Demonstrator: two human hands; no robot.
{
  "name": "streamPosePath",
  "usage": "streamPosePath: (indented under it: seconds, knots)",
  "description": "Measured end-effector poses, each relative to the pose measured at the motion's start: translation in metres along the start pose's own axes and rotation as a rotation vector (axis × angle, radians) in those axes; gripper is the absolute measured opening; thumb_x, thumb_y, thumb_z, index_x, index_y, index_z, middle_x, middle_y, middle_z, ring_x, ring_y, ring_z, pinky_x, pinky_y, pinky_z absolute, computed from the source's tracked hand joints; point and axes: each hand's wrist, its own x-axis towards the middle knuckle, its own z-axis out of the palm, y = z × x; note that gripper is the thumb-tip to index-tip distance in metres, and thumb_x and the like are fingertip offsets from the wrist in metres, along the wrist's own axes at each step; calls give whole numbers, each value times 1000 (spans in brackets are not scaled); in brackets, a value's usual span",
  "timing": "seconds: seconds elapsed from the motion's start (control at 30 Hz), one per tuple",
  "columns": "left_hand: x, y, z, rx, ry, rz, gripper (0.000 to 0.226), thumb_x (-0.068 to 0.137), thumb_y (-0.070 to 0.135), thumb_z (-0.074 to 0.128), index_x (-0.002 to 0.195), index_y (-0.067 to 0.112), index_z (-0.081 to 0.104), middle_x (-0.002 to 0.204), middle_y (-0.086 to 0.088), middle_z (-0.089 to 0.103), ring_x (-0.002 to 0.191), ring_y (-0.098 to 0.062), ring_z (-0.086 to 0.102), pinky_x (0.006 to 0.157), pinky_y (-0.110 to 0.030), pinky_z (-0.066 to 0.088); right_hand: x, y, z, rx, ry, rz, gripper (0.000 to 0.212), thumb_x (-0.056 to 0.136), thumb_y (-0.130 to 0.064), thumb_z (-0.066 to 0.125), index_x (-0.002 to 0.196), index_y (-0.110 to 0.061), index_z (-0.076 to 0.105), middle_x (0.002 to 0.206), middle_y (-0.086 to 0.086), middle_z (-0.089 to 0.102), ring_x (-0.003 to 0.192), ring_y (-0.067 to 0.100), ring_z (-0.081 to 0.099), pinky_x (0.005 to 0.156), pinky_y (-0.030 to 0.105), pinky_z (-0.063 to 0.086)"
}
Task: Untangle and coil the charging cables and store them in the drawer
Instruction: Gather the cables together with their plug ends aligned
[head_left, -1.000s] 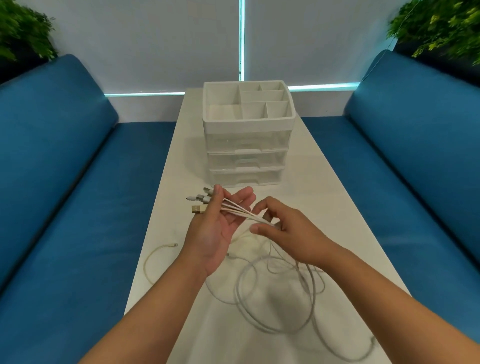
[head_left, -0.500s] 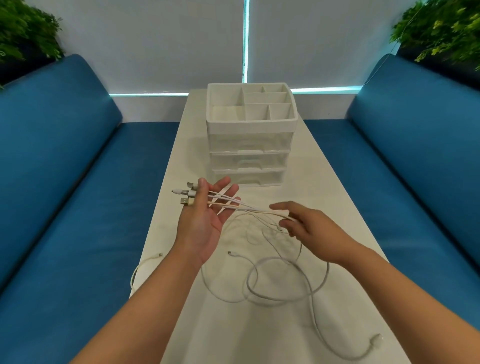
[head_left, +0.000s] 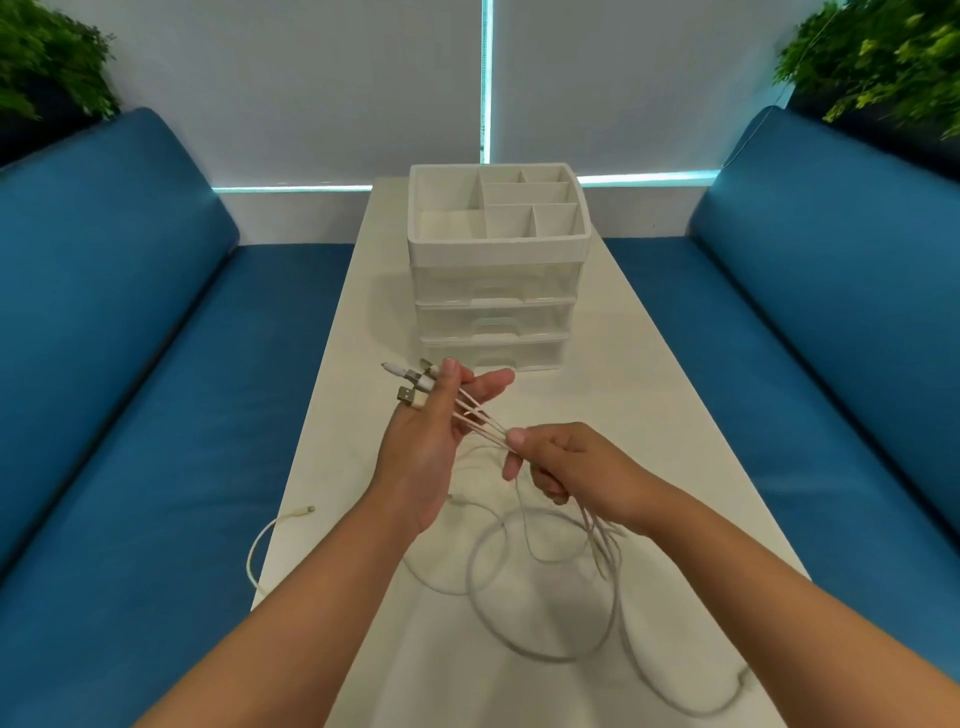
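Note:
Several white charging cables (head_left: 540, 618) lie in loose tangled loops on the white table (head_left: 675, 441). My left hand (head_left: 436, 436) pinches their plug ends (head_left: 413, 387) between thumb and fingers, the plugs sticking out to the left. My right hand (head_left: 566, 467) grips the same bundle of cables a short way down, fingers curled round them. The strands run taut between both hands. A white drawer unit (head_left: 496, 291) with three closed clear drawers stands beyond my hands.
One cable end (head_left: 304, 512) hangs over the table's left edge. Another plug (head_left: 740, 691) lies near the front right. Blue sofa cushions (head_left: 156, 467) flank the table on both sides. The unit's top tray (head_left: 415, 208) has several compartments.
My right hand has moved back toward the left hand and closed round the cable bundle. The loops on the table shifted slightly. The left hand keeps holding the plug ends.

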Motion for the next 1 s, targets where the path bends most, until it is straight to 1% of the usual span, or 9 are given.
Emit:
streamPosePath:
  seconds: [0.1,0.27,0.43,0.53,0.6,0.63,0.7,0.83,1.0]
  knots:
    - [-1,-2,2,-76,14,-15,24,103,30,41,95,11,54,100,-12,75,101,-25,71,84,-31,52,-3,-2,-8,-90,-19,38,36,96,-41,52,73,-15,64,58,-1,51,56,17,43,62,32,38]
    - [1,-5,5,-183,84,-36,28,102,30,43,100,7,59,94,-10,75,92,-24,73,72,-28,58,-6,-4,-24,-71,27,61,13,93,-22,61,85,-11,62,71,3,58,54,14,47,53,20,42]
    - [4,-4,9,-223,116,-44,32,101,32,44,104,4,60,100,-13,74,95,-26,73,70,-27,59,-4,-7,-35,-193,57,59,25,93,-24,60,71,-15,55,61,-2,57,58,14,55,66,29,47]
    - [4,-3,10,-222,108,-56,32,101,31,45,102,3,61,96,-14,75,92,-26,74,68,-27,59,-8,-7,-36,-151,-13,65,26,94,-16,56,69,-10,52,63,8,64,63,15,60,75,28,46]
    - [4,-2,11,-226,105,-60,33,101,30,45,98,3,63,94,-14,75,91,-25,74,67,-26,59,-9,-7,-32,-56,6,41,26,92,-8,56,67,-7,49,59,9,58,57,17,55,76,35,49]
    - [5,-1,11,-228,108,-56,32,102,29,45,95,4,64,94,-14,75,91,-26,74,68,-26,59,-8,-7,-30,11,24,29,25,92,-8,58,68,-6,48,58,7,52,52,17,50,73,39,51]
    - [6,1,10,-208,117,-43,33,102,30,45,90,6,65,94,-14,75,92,-26,73,72,-27,60,-7,-6,-28,62,46,8,22,90,-16,64,75,-3,53,61,5,46,51,12,44,66,33,52]
    - [6,0,6,-171,141,-36,37,101,32,46,88,5,67,91,-13,75,90,-26,74,74,-30,60,-3,-3,-31,-76,70,-27,23,89,-26,65,85,-3,62,64,-3,48,59,9,43,59,20,41]
    - [6,1,2,-244,230,-47,36,100,32,48,82,6,64,81,-11,73,82,-27,74,70,-35,61,-2,2,-45,-226,-10,35,24,94,-28,58,76,-12,56,61,-5,55,59,12,58,65,21,42]
